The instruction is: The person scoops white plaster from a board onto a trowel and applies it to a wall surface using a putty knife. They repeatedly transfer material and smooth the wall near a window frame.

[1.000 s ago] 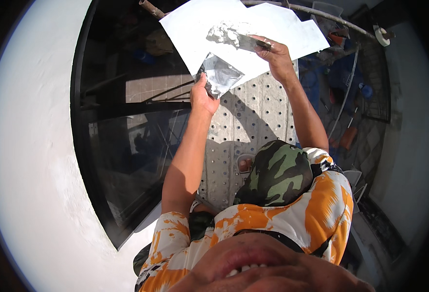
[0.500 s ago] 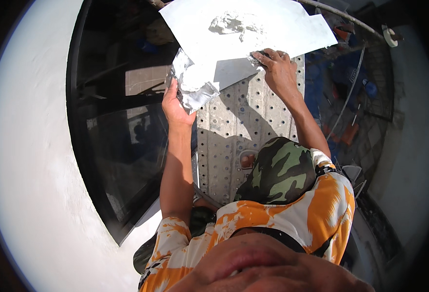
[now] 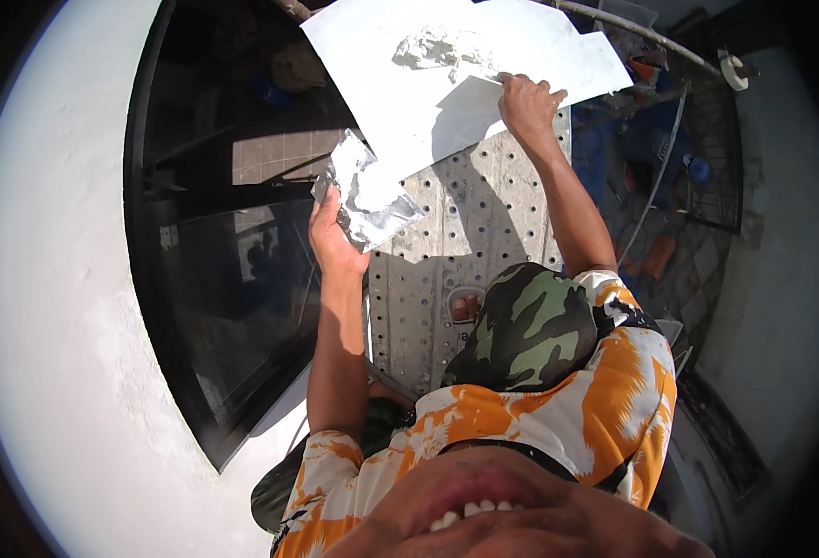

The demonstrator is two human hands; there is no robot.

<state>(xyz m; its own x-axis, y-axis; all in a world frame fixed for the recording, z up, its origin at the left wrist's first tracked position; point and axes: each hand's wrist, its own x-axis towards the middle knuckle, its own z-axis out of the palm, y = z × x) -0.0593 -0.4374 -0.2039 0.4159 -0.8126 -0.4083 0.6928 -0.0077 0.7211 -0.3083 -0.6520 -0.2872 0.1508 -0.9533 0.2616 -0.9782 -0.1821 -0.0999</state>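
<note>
My left hand [image 3: 338, 237] grips a crumpled, shiny silver sheet [image 3: 381, 220] smeared with white paste, held just below a large white board [image 3: 353, 56] with irregular edges. On the board lies a lumpy patch of white-grey paste [image 3: 432, 51]. My right hand [image 3: 530, 107] is at the board's lower right part, fingers curled; what is under its fingertips is hidden. A grey shadow falls on the board to the left of that hand.
Below me is a perforated metal plank [image 3: 409, 335]. A dark-framed glass pane [image 3: 223, 307] and white wall [image 3: 56, 279] stand at the left. Curved poles [image 3: 651, 33] cross behind the board. Clutter with a blue container [image 3: 698, 169] lies at the lower level on the right.
My left hand and silver sheet have moved down and left, away from the paste patch. The dark flat tool seen earlier in my right hand no longer shows clearly; that hand has shifted rightward.
</note>
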